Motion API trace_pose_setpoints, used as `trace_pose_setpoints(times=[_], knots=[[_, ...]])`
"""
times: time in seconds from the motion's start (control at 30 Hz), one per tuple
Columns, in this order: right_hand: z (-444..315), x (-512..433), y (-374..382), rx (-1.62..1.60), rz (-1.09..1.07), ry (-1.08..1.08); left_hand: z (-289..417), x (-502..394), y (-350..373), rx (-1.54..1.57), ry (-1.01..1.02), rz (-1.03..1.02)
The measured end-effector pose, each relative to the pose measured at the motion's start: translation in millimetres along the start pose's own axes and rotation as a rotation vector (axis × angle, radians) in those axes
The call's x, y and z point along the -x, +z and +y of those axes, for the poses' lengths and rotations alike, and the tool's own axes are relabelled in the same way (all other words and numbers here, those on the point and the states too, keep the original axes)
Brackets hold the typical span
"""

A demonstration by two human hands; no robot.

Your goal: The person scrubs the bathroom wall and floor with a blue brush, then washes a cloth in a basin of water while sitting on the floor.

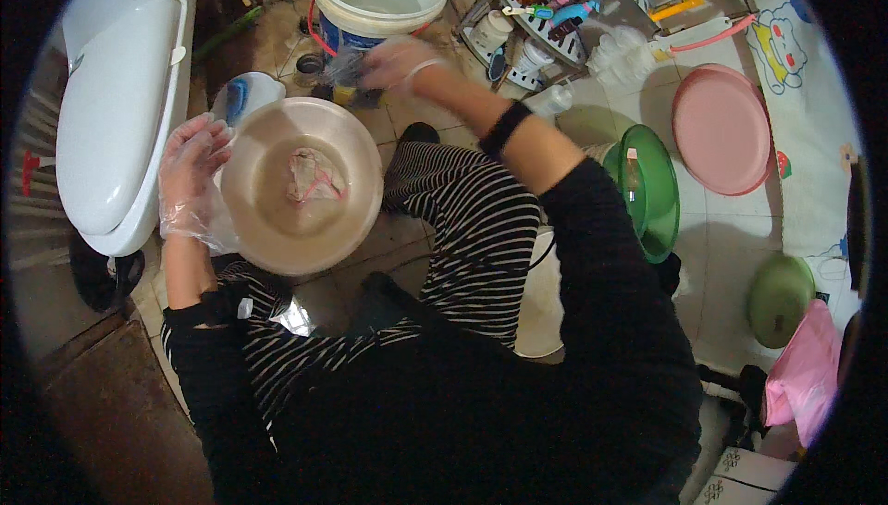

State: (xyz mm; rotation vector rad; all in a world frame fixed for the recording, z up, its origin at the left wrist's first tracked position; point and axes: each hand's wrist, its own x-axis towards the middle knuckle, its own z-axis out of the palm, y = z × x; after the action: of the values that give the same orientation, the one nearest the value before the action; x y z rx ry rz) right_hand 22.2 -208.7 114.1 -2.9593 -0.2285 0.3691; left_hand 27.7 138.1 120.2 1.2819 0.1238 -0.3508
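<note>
A pale plastic basin (361, 227) stands in front of my knees. It holds cloudy water and a wet, crumpled white cloth with pink edging (313, 177). My left hand (194, 175), in a clear plastic glove, is at the basin's left rim with its fingers curled; whether it grips the rim is unclear. Beyond the basin, my right hand (399, 66), also gloved, is blurred by motion in front of the white bucket (381, 16). A blurred dark patch lies beside its fingers, so I cannot make out what it holds, if anything.
A white squat toilet or urinal (125, 116) runs along the left. A floor drain (310, 63) lies near the bucket, which holds water. At upper right stands a corner rack (548, 26) with bottles and brushes. Green (659, 193) and pink (721, 129) basins lean at right.
</note>
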Motion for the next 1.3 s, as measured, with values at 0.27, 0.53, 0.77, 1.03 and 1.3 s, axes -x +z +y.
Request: trace_pose_setpoints(times=[0.27,0.53,0.77,1.03,1.3], knots=[[194.6,122.6,40.1,-0.706,0.21,0.675,-7.5,-7.9,-4.1,-0.057,-0.007,-0.035],[324.4,177.1,80.5,-1.139,0.613,1.134,-15.3,-8.3,4.2,-0.111,-0.059,0.022],[313.8,143.9,-38.8,-1.156,0.842,1.173,-10.5,-7.8,-0.6,-0.091,-0.035,0.023],[48.8,15.8,20.7,-0.886,-0.247,0.351,-4.0,-4.2,-19.3,-0.018,0.056,-0.007],[-124.4,-41.8,184.1,-0.355,-0.557,-0.097,8.4,10.3,-28.2,0.091,0.076,0.077]])
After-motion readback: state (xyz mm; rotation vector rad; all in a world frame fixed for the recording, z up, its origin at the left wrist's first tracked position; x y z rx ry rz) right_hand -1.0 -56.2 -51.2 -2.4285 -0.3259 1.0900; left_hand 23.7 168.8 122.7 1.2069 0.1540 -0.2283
